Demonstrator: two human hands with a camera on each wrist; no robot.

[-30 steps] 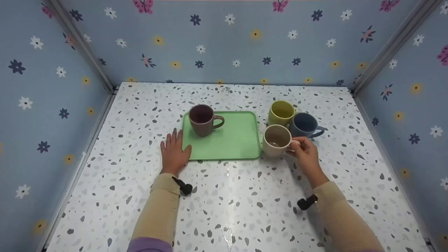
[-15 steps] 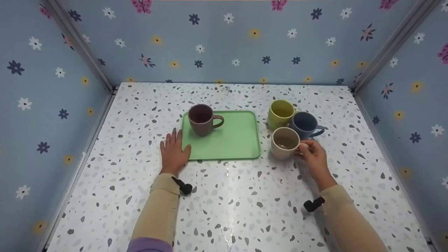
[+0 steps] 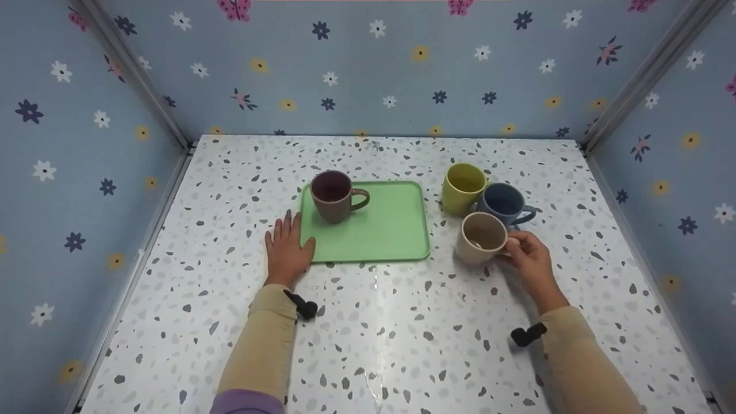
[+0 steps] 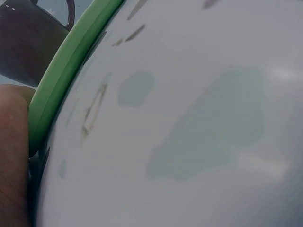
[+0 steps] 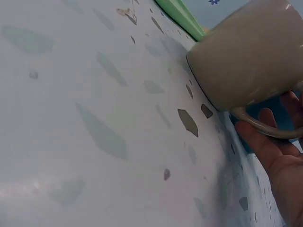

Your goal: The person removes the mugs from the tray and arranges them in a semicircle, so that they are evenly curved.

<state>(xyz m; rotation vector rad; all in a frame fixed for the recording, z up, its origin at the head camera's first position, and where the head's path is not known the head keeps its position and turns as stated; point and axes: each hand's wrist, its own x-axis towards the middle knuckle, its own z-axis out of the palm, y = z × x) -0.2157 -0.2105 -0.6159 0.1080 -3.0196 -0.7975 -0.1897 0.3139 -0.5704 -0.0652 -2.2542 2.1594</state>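
Note:
My right hand (image 3: 530, 261) holds a beige mug (image 3: 482, 238) by its handle, to the right of a green tray (image 3: 391, 241). In the right wrist view the fingers are curled at the handle of the beige mug (image 5: 251, 56), whose base is at the tabletop. My left hand (image 3: 287, 251) lies flat with spread fingers at the tray's left edge, the thumb over its rim. A dark brown mug (image 3: 332, 198) stands upright on the tray's left part, handle to the right. Behind the beige mug stand a yellow-green mug (image 3: 462, 198) and a blue mug (image 3: 503, 202).
A speckled white tabletop (image 3: 345, 322) carries everything. Flower-patterned blue panels (image 3: 368, 69) rise behind it and at both sides. The yellow-green and blue mugs stand close together, right of the tray.
My right hand has moved the beige mug to the right and slightly nearer, away from the tray's right edge. The left hand, the tray and the other mugs have stayed put.

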